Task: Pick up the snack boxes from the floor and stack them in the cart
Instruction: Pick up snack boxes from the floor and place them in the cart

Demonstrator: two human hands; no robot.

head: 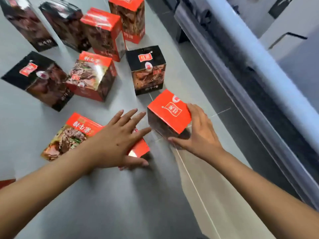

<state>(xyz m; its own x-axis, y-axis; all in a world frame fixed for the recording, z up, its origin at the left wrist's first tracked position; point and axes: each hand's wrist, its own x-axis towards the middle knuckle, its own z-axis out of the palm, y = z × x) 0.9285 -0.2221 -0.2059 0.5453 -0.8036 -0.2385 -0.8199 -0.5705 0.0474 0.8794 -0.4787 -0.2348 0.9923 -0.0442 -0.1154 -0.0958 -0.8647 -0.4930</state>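
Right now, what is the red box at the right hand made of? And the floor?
The red box at the right hand looks like thin cardboard with a smooth printed coat, probably glossy: it has crisp folded edges and flat faces. The floor looks like smooth grey tile, perhaps ceramic or stone: thin joint lines cross it.

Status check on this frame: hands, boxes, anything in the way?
Right hand gripping tilted red box. Left hand open, spread over flat red box. Black box stands close behind the gripped one.
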